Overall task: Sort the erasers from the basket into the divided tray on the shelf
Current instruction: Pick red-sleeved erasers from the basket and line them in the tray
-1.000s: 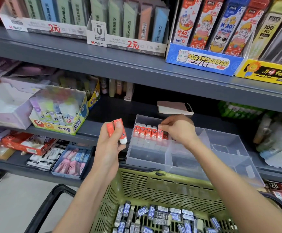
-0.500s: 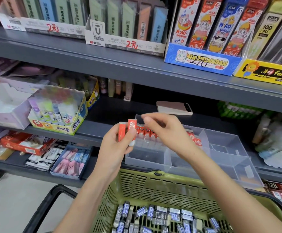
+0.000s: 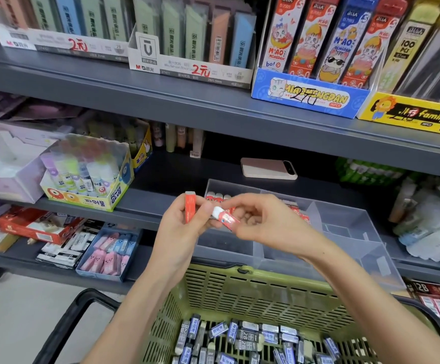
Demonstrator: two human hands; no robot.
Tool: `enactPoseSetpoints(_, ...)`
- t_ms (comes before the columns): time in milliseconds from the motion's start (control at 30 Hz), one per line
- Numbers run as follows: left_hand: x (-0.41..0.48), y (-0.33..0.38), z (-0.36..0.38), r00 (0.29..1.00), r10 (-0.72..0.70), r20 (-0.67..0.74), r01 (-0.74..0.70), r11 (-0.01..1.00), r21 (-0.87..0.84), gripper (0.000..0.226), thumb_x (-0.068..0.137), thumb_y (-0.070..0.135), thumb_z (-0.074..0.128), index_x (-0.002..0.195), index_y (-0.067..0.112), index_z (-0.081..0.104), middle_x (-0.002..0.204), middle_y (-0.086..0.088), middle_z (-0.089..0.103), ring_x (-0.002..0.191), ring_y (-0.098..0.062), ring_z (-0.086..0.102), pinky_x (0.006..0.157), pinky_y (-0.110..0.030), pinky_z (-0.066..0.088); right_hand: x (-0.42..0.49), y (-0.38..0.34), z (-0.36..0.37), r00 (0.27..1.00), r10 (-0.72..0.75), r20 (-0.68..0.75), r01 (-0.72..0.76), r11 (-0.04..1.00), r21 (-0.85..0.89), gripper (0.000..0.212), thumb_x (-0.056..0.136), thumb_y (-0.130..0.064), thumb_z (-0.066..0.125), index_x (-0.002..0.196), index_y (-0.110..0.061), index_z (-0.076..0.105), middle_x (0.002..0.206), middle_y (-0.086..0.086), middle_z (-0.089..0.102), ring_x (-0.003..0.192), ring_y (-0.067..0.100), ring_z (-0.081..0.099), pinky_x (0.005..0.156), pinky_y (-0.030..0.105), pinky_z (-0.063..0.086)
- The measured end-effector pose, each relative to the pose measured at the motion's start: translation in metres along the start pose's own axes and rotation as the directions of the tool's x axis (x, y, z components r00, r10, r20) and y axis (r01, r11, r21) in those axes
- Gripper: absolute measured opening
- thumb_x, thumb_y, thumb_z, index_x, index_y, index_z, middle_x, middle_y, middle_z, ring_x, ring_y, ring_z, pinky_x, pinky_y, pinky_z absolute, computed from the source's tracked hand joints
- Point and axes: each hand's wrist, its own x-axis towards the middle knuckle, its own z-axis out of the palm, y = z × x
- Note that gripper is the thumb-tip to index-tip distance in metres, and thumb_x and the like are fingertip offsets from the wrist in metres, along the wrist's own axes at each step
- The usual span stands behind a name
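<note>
Our left hand (image 3: 178, 228), in front of divided tray (image 3: 345, 219), curls round upright red eraser (image 3: 190, 207). Our right hand (image 3: 265, 223) pinches tilted red eraser (image 3: 226, 218) over tray's front. Green basket (image 3: 253, 292) sits below tray.

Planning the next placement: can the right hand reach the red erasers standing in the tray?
Probably yes: the right hand, pinching one eraser, is at the lidless tray, with nothing blocking the row.
</note>
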Motion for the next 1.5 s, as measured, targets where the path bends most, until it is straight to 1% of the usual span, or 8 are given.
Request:
enactPoseSetpoints(167, -0.001, -0.001, 0.002, 0.999, -0.007, 0.034, 0.008, 0.999, -0.037, 0.019, 0.082, 0.031, 0.061, 0.088, 0.014, 0.064, 0.099, -0.006, 0.072, 0.09, -0.021, 0.069, 0.071, -0.022, 0.054, -0.002, 0.003, -0.008, 1.0, 0.001, -0.03, -0.001, 1.0, 0.0, 0.037, 0.073, 0.006, 0.064, 0.096, -0.023, 0.064, 0.071, 0.002, 0.058, 0.061, 0.011, 0.054, 0.062, 0.025, 0.047)
enactPoseSetpoints(300, -0.001, 0.001, -0.001, 1.0, -0.026, -0.004, 0.026, 0.998, 0.063, 0.023, 0.081, 0.043, 0.058, 0.08, 0.02, 0.061, 0.065, 0.002, 0.057, 0.05, -0.01, 0.046, 0.049, -0.017, 0.041, 0.008, 0.019, -0.033, 0.953, 0.134, -0.271, -0.099, 0.985, 0.139, 0.033, 0.069, 0.012, 0.062, 0.084, -0.016, 0.055, 0.066, 0.003, 0.06, 0.058, 0.019, 0.058, 0.06, 0.035, 0.045)
enactPoseSetpoints(467, -0.001, 0.001, -0.001, 0.998, -0.046, -0.044, 0.046, 0.999, 0.012, 0.049, 0.085, 0.051, 0.056, 0.093, 0.003, 0.053, 0.058, 0.006, 0.032, 0.05, -0.008, 0.025, 0.044, -0.015, 0.028, 0.022, 0.038, -0.041, 0.903, 0.151, -0.403, -0.15, 0.988, 0.034, 0.035, 0.074, -0.005, 0.068, 0.09, -0.033, 0.052, 0.075, 0.0, 0.067, 0.072, 0.022, 0.064, 0.065, 0.04, 0.051)
enactPoseSetpoints(600, -0.002, 0.003, -0.002, 0.997, -0.076, -0.018, 0.071, 0.979, -0.192, 0.028, 0.09, 0.034, 0.042, 0.097, 0.01, 0.054, 0.06, 0.005, 0.043, 0.052, -0.009, 0.029, 0.045, -0.018, 0.027, 0.032, 0.044, -0.033, 0.882, 0.068, -0.467, -0.168, 0.97, -0.176, 0.016, 0.084, -0.023, 0.062, 0.085, -0.035, 0.051, 0.073, -0.012, 0.066, 0.071, 0.016, 0.064, 0.059, 0.026, 0.047)
enactPoseSetpoints(733, -0.003, 0.003, -0.003, 0.994, -0.099, -0.046, 0.09, 0.981, -0.173, 0.02, 0.099, 0.022, 0.038, 0.097, 0.011, 0.055, 0.061, 0.006, 0.043, 0.054, -0.008, 0.034, 0.048, -0.018, 0.033, 0.037, 0.048, -0.028, 0.896, -0.121, -0.427, -0.171, 0.793, -0.584, 0.014, 0.09, -0.027, 0.055, 0.097, -0.017, 0.061, 0.08, -0.003, 0.069, 0.087, 0.02, 0.058, 0.087, 0.03, 0.043)
enactPoseSetpoints(1067, -0.004, 0.003, -0.004, 0.998, 0.027, -0.055, -0.015, 0.98, 0.201, 0.023, 0.079, 0.043, 0.061, 0.101, 0.041, 0.067, 0.101, 0.013, 0.07, 0.097, 0.0, 0.063, 0.078, -0.015, 0.049, 0.044, 0.05, -0.034, 0.945, -0.013, -0.328, -0.187, 0.802, -0.568, 0.021, 0.085, -0.029, 0.062, 0.103, -0.019, 0.061, 0.091, -0.002, 0.069, 0.097, 0.018, 0.056, 0.094, 0.031, 0.038)
enactPoseSetpoints(1233, -0.004, 0.002, -0.002, 0.998, 0.05, -0.045, -0.037, 0.962, 0.269, 0.033, 0.077, 0.045, 0.063, 0.107, 0.029, 0.066, 0.104, 0.008, 0.071, 0.102, -0.006, 0.064, 0.089, -0.024, 0.048, 0.042, 0.057, -0.037, 0.948, -0.171, -0.27, -0.16, 0.476, -0.865, 0.02, 0.083, -0.043, 0.056, 0.088, -0.03, 0.072, 0.104, -0.009, 0.064, 0.108, 0.018, 0.042, 0.092, 0.031, 0.02)
enactPoseSetpoints(1500, -0.005, -0.003, 0.0, 0.992, 0.127, 0.013, -0.116, 0.858, 0.501, 0.029, 0.078, 0.045, 0.056, 0.106, 0.039, 0.061, 0.099, 0.017, 0.064, 0.093, -0.001, 0.057, 0.077, -0.01, 0.044, 0.035, 0.054, -0.027, 0.963, -0.199, -0.184, -0.13, 0.256, -0.958, 0.033, 0.095, -0.039, 0.039, 0.104, -0.032, 0.071, 0.121, -0.003, 0.057, 0.112, 0.025, 0.041, 0.092, 0.039, 0.024)
